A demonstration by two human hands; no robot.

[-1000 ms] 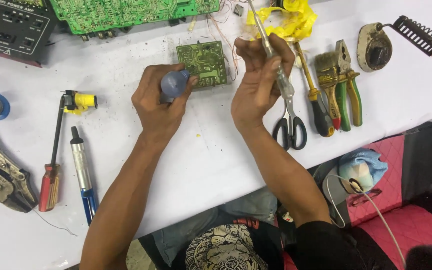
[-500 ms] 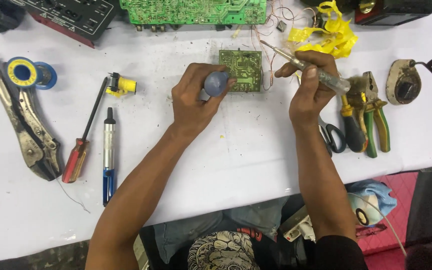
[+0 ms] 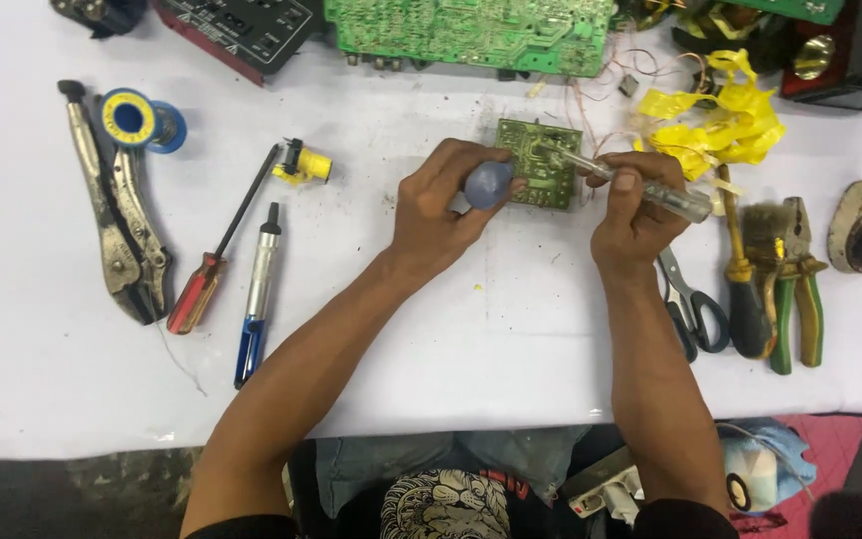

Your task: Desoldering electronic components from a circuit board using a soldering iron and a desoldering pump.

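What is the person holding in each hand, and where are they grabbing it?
The left hand grips a grey-blue rounded handle around its bulb. The right hand pinches a clear-handled tool along its shaft, tip on the small green circuit board.

white table (image 3: 451, 339) | on it: small green circuit board (image 3: 541, 165), large green board (image 3: 471, 30), locking pliers (image 3: 122, 230), solder spool (image 3: 137, 120), red screwdriver (image 3: 216, 260), desoldering pump (image 3: 256, 294), scissors (image 3: 695, 304), green pliers (image 3: 795, 289), yellow tape (image 3: 720, 120)

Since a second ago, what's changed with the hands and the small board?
The right hand tipped its clear-handled tool from upright down onto the small green board. The left hand keeps holding the blue bulb against the board. Scissors and pliers unmoved.
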